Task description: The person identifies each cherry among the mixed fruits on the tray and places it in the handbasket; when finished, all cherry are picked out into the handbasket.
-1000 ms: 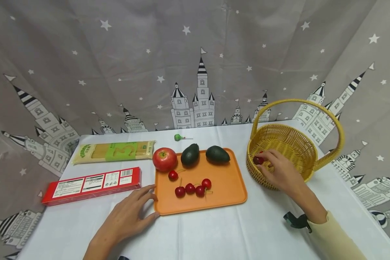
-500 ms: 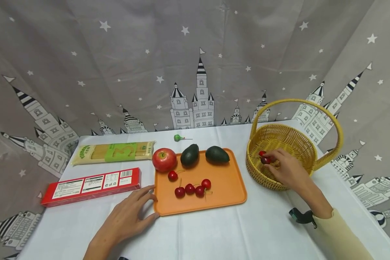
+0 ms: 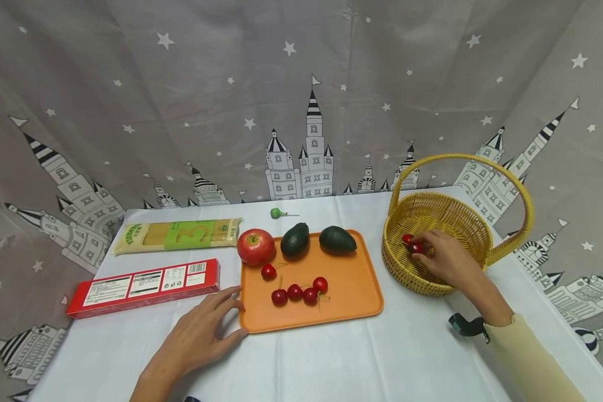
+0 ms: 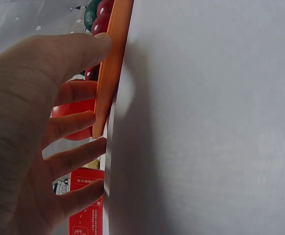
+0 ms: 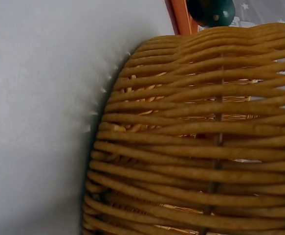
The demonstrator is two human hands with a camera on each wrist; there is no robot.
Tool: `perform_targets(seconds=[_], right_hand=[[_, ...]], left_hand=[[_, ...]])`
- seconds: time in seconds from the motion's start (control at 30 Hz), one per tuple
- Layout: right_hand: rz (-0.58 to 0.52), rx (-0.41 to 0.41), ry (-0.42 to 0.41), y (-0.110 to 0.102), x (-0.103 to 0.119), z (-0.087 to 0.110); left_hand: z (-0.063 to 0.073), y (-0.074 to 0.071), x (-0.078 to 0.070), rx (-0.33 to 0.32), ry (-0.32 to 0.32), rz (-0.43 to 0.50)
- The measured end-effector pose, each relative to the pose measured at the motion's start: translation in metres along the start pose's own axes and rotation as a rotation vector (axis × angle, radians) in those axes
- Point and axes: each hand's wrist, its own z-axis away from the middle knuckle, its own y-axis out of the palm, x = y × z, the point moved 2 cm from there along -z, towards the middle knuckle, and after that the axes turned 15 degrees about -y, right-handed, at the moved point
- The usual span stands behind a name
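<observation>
My right hand [image 3: 447,258] reaches over the near rim into the yellow wicker basket [image 3: 434,286], its thumb and fingers pinching a dark red cherry [image 3: 415,248] low inside. Another cherry [image 3: 407,238] lies right beside it. In the right wrist view the woven wall of the basket [image 5: 196,147] hides this hand. My left hand [image 3: 196,333] rests at the left edge of the orange tray [image 3: 352,290], fingers spread and thumb near its corner. In the left wrist view the thumb overlaps the tray rim [image 4: 114,63]. On the tray are several cherries [image 3: 295,292].
A red apple [image 3: 256,247] and two dark green avocados [image 3: 295,240] sit along the tray's back. A noodle packet [image 3: 178,235] and a red box [image 3: 143,287] lie to the left. Behind the tray is a green lollipop [image 3: 276,213]. The basket handle [image 3: 462,157] arches upward.
My right hand has moved slightly right and deeper into the basket with the cherry, and the other cherry there has come into sight. My left hand stays at the tray edge.
</observation>
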Motion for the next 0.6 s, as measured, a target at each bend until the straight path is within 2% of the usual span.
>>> perform_targets(seconds=[0.23, 0.6], right_hand=[[-0.022, 0.055, 0.019, 0.003, -0.005, -0.006], [0.003, 0.109, 0.029, 0.006, -0.008, -0.012]], left_hand=[[-0.001, -0.002, 0.000, 0.002, 0.000, -0.002], [0.000, 0.001, 0.000, 0.008, -0.007, -0.002]])
